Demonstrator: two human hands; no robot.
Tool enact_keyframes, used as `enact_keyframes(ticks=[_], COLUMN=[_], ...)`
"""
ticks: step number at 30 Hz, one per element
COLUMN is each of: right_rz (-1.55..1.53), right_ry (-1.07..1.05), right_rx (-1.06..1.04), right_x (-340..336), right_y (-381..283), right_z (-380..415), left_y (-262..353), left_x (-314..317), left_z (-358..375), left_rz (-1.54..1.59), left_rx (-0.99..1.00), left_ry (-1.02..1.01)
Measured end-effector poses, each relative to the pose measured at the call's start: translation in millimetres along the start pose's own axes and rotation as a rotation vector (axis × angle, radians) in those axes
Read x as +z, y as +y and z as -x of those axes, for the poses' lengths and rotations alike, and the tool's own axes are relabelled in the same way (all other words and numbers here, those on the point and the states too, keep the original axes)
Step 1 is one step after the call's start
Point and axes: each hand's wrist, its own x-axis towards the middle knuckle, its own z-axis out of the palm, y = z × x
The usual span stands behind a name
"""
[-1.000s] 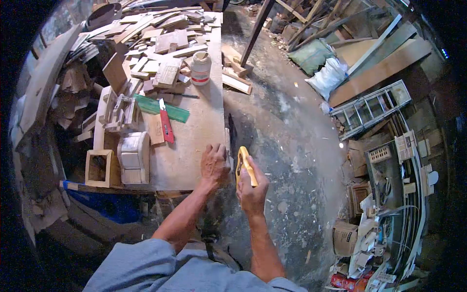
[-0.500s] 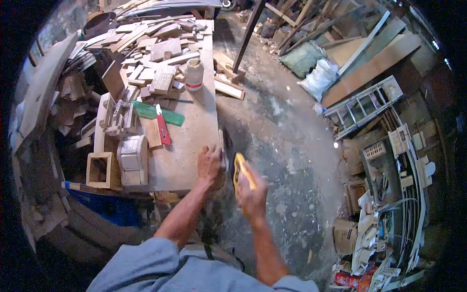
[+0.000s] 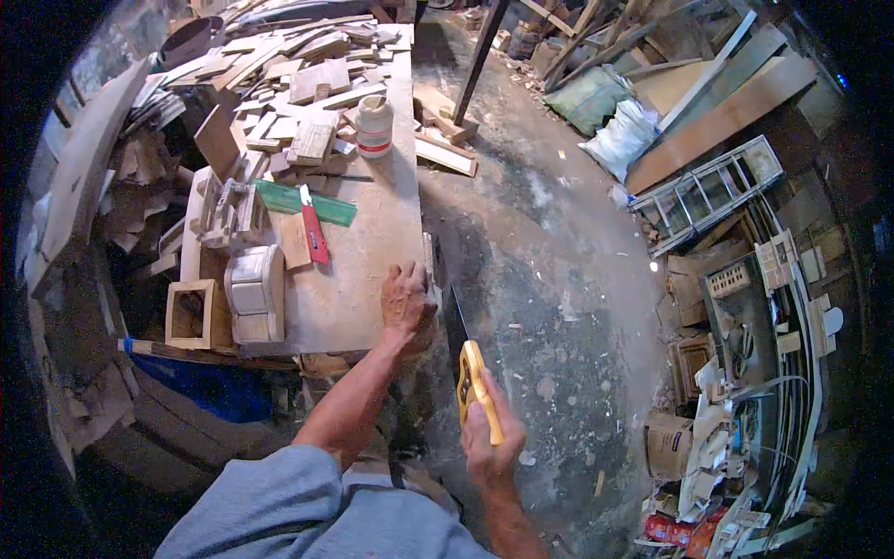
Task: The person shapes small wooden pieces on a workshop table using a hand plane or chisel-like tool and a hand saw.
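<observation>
My right hand [image 3: 492, 445] is wrapped round the yellow handle of a handsaw [image 3: 469, 373], right of the workbench [image 3: 358, 261]. The saw's dark blade runs forward alongside the bench's right edge. At that edge my left hand [image 3: 406, 300] presses down with bent fingers, gripping a narrow piece of wood [image 3: 428, 253] that shows just beyond the knuckles. Most of this piece is hidden by the hand. Left of my left hand lie a red utility knife [image 3: 314, 228] and a green strip [image 3: 331, 209].
Wood offcuts [image 3: 317, 84] are heaped over the bench's far end, beside a whitish jar [image 3: 374, 130]. Small wooden box pieces [image 3: 256, 293] stand at the left. A ladder [image 3: 708, 194], sacks [image 3: 622, 144] and boards line the floor's right side. A dark post [image 3: 480, 61] rises ahead.
My right hand has drawn the saw back toward my body, so more of the blade shows. My left hand stays at the bench edge. The view has shifted slightly.
</observation>
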Motion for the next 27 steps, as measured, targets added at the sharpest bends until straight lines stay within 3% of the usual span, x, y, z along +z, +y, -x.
enact_keyframes(ticks=[1, 4, 10, 17, 21, 27], right_rz=[0.048, -0.016, 0.006, -0.074, -0.208, -0.307], right_ry=[0.038, -0.020, 0.003, 0.026, -0.014, -0.034], right_rx=[-0.157, 0.066, 0.072, 0.043, 0.262, 0.323], right_x=[12.3, 36.4, -3.3, 29.7, -26.2, -9.7], right_y=[15.9, 20.9, -22.6, 29.5, -22.5, -13.5], right_z=[-25.2, -68.3, 2.8, -15.5, 20.6, -30.1], left_y=[-2.5, 1.0, -0.2, -6.9, -7.0, -17.1], left_x=[-1.4, -3.8, 4.8, 7.6, 6.7, 15.7], left_z=[-5.5, 2.2, -2.2, -9.9, -1.1, -5.2], left_rz=[0.011, 0.032, 0.003, -0.016, 0.008, 0.020], left_rx=[0.033, 0.060, 0.014, 0.028, 0.040, 0.101], left_ry=[0.034, 0.057, 0.086, 0.119, 0.046, 0.020])
